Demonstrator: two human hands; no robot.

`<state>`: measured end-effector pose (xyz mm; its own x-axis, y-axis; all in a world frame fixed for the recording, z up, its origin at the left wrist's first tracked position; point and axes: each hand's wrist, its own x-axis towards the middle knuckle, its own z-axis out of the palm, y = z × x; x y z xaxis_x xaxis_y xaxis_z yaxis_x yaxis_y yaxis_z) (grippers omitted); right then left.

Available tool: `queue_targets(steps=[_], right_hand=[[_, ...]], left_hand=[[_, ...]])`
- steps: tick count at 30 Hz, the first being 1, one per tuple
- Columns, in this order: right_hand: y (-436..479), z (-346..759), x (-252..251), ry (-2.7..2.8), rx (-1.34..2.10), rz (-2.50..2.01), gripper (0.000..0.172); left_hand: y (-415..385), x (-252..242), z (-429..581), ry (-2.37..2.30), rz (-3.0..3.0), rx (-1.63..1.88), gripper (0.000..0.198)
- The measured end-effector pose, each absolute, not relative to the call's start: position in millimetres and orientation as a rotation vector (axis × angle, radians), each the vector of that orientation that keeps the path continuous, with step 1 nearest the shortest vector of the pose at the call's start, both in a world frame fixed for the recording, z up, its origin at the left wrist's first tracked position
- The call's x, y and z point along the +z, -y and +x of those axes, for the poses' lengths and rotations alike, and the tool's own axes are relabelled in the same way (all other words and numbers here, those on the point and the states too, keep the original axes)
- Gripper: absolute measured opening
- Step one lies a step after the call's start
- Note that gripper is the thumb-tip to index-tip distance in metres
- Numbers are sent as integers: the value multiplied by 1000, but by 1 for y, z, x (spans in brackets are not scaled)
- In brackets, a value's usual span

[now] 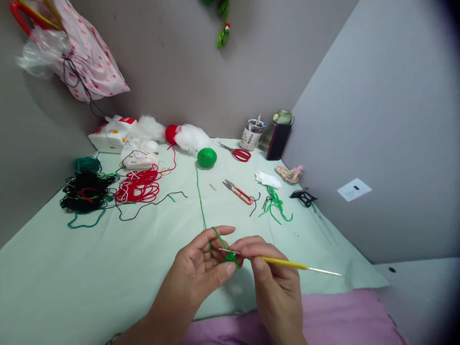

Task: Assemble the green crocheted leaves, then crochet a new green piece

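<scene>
Between the thumb and fingers of my left hand point(201, 268) is a small green crochet piece point(231, 258). Green yarn passes over my raised left index finger and runs back across the table to a green yarn ball point(207, 157). My right hand point(275, 275) grips a crochet hook point(285, 262) with a yellow handle, its metal tip lying at the top of the green piece. The hook's other thin metal end points right. My fingers partly hide the crochet piece.
Orange thread snips point(238, 192), red-handled scissors point(237, 152) and green yarn scraps point(275, 203) lie beyond my hands. Red yarn point(140, 186) and black yarn point(86, 191) lie left. White stuffing point(194, 139), a pen cup point(252, 135) and a phone point(279, 142) stand along the back.
</scene>
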<state>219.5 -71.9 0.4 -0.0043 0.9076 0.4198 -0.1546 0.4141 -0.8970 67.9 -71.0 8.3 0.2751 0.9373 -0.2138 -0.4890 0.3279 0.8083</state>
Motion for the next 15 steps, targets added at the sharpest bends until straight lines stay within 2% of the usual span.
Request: queue_targets(steps=[10,15], right_hand=[[68,223,6,1142,1128,-755,21],[74,228,8,1344,954,-817,24]], left_hand=[[71,16,62,-852,750,1050,39],[71,14,64,-897,808,1081,37]])
